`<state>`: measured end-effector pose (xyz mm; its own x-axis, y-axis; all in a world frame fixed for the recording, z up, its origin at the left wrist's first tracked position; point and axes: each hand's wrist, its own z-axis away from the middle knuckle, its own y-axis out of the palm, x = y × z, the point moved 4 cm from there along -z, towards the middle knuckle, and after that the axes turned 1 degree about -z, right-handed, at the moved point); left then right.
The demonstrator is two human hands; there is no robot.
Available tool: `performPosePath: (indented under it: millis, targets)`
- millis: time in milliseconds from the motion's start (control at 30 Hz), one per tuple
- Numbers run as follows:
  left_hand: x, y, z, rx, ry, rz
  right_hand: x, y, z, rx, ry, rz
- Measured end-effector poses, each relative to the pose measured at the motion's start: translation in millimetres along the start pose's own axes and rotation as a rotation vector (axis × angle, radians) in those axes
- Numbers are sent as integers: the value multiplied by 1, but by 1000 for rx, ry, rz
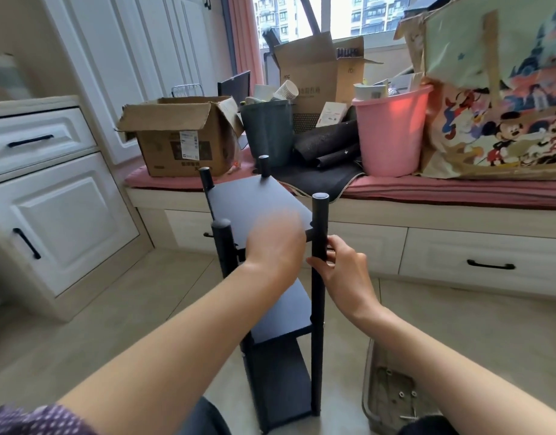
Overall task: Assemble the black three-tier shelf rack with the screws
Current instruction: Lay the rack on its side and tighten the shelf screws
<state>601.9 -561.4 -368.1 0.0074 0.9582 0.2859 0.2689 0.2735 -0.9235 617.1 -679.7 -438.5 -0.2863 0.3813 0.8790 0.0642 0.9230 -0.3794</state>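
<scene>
Your rack stands upright on the tiled floor before the window bench: matte black, three shelves, four round posts rising above the top shelf. Your right hand curls round the near right post. Your left hand blurs over the top shelf; whether it grips, you cannot tell. Screws lie in a tray beside the rack. Two cardboard boxes, a pink bucket and a cartoon bag crowd the bench.
</scene>
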Motion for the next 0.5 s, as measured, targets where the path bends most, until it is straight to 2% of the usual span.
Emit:
performPosePath:
  millis: [200,367,500]
  targets:
    - [4,17,1,-131,4,-2,-2,3,6,48,-20,2]
    - [9,5,-3,-257,29,-27,-5,5,10,66,-16,5]
    - [12,7,1,-234,79,-36,-4,8,13,72,-19,-3]
